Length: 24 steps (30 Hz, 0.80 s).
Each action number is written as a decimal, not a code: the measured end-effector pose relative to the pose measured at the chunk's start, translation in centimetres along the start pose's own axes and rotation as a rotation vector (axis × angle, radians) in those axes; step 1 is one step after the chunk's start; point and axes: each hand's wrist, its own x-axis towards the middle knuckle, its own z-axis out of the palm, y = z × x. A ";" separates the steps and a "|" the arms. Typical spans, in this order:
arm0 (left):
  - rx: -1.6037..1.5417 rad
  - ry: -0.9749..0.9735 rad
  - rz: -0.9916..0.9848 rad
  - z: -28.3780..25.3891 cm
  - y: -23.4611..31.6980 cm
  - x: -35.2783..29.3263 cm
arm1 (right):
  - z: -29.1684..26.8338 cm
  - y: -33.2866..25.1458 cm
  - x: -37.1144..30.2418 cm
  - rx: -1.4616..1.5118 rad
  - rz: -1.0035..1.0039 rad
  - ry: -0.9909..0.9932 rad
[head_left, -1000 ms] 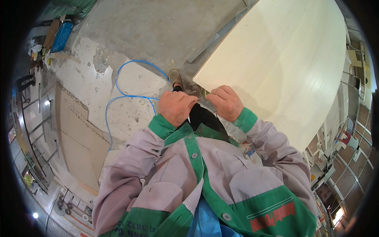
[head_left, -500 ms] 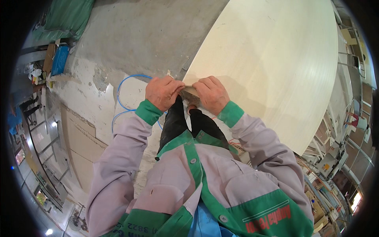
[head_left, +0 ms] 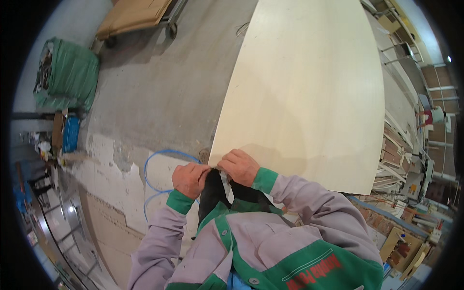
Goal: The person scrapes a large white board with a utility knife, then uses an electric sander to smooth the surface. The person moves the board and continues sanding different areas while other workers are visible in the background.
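My left hand (head_left: 189, 180) is closed, its fingertips pinched together just off the near left corner of a large pale panel (head_left: 309, 96). My right hand (head_left: 239, 168) is closed as well and meets the left at the fingertips, beside that corner. A thin, light-coloured edge shows between the two hands. Its kind is hidden by the fingers. Both hands are in front of my dark trouser legs, with the right one overlapping the panel's near edge.
A blue hose (head_left: 153, 153) loops on the floor at the left. Farther off are a green-covered bundle (head_left: 77, 72) and a wheeled cart (head_left: 133, 17) with cardboard. A person (head_left: 433, 116) and stacked wood strips (head_left: 394, 159) are at the right.
My hands have come closer together and sit lower in the view. The view has shifted, bringing the cart into sight and the panel's near edge beside my hands.
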 end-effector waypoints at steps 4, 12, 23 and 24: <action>0.121 0.065 0.083 2.9 -3.2 11.8 | -2.7 7.4 5.9 -0.186 0.061 0.149; 0.040 0.048 0.157 4.1 -5.2 21.1 | -4.3 11.5 8.7 -0.262 0.233 0.257; 0.112 -0.134 0.258 3.2 -6.8 21.4 | -4.3 10.6 8.9 -0.248 0.219 0.282; 0.023 -0.055 0.272 4.0 -7.6 26.1 | -5.6 13.7 11.3 -0.341 0.399 0.164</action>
